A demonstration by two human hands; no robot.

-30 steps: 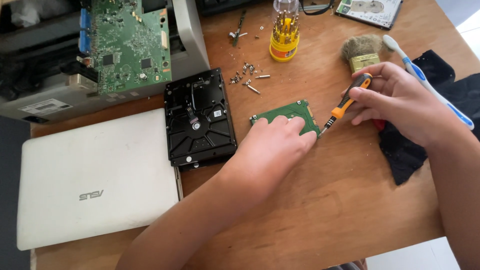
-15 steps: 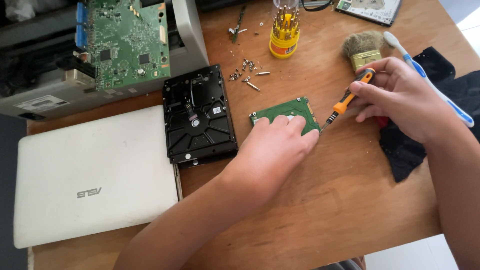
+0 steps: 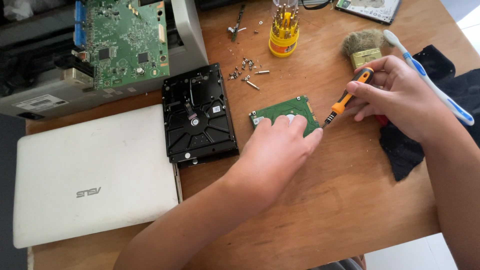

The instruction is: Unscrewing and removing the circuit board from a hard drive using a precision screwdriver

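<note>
Labels first: a white rectangular sticker sits on the grey side of the opened machine [image 3: 45, 102] at the far left, and a small white one on the black drive [image 3: 199, 114] beside the closed white laptop [image 3: 95, 172]. The tabletop [image 3: 320, 200] is bare brown wood, pale floor past its near corner. The left hand [image 3: 280, 145] lies flat, fingers pressing the small green board [image 3: 285, 111] down at mid-table. The right hand [image 3: 400, 95] has its grip clamped on an orange-handled screwdriver [image 3: 345, 100], tip at the board's right edge. Loose screws [image 3: 245, 75], a yellow bit holder [image 3: 284, 32] and a brush [image 3: 362, 47] lie beyond.
</note>
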